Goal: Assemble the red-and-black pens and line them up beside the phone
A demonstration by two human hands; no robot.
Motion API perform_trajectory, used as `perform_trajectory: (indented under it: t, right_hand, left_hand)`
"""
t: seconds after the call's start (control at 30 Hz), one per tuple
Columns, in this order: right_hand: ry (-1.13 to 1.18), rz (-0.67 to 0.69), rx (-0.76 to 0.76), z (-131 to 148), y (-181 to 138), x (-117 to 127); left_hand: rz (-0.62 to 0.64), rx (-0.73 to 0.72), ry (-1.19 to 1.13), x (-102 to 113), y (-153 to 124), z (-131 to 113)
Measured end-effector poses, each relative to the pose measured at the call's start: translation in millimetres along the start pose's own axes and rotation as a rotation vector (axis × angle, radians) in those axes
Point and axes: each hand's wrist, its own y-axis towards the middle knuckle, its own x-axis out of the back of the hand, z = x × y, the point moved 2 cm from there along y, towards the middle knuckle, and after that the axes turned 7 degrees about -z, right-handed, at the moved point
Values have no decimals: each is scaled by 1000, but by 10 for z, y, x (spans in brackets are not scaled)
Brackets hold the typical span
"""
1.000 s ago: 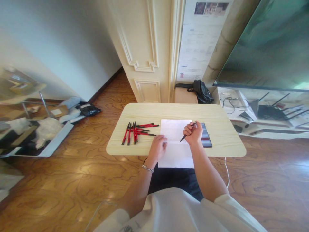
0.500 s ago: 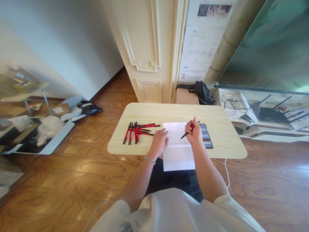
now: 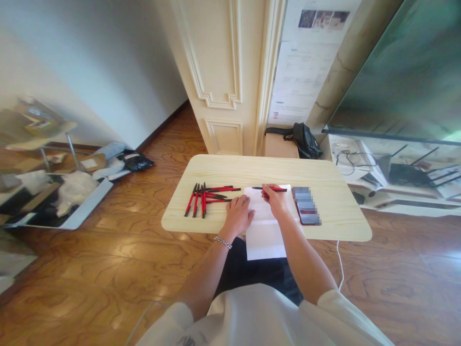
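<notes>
One red-and-black pen (image 3: 278, 189) is pinched in the fingertips of my right hand (image 3: 274, 201). It lies nearly level, running left to right across the far edge of the white sheet of paper (image 3: 265, 238), with its dark tip pointing left and its red barrel sticking out to the right of my fingers. The paper lies in the middle of the table (image 3: 334, 180), and its near end hangs over the table's front edge above my lap. My left hand (image 3: 238, 214) rests open and palm down at the paper's left edge, fingers spread and holding nothing, with a chain bracelet (image 3: 222, 242) on the wrist. Just left of that hand lies a cluster of red pens (image 3: 206, 195): several point away from me side by side, and a few lie crosswise toward the paper. On the other side, a phone (image 3: 307, 206) lies flat just beside the paper's right edge, close to my right wrist. Beyond the table, a black bag (image 3: 304, 139) sits on a low box against the wall.
</notes>
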Motion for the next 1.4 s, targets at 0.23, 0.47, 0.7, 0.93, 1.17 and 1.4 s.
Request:
perform_trajectory:
  t: [0.23, 0.47, 0.7, 0.93, 1.17, 1.4]
  right_hand:
    - [-174, -3, 31, -242, 107, -151]
    - [-387, -4, 207, -270, 153, -251]
    - [-530, 12, 284, -287, 126, -309]
    - [-694, -26, 411, -284, 77, -318]
    - [-673, -46, 384, -325, 119, -286]
    - [-695, -13, 393, -323, 124, -278]
  left_hand:
    - [-30, 13, -49, -33, -5, 15]
    - [-51, 11, -94, -29, -3, 29]
    - [-45, 20, -86, -31, -8, 30]
    - [-42, 24, -70, -27, -9, 18]
    - [-7, 6, 70, -6, -14, -2]
    - [-4, 11, 53, -2, -6, -1]
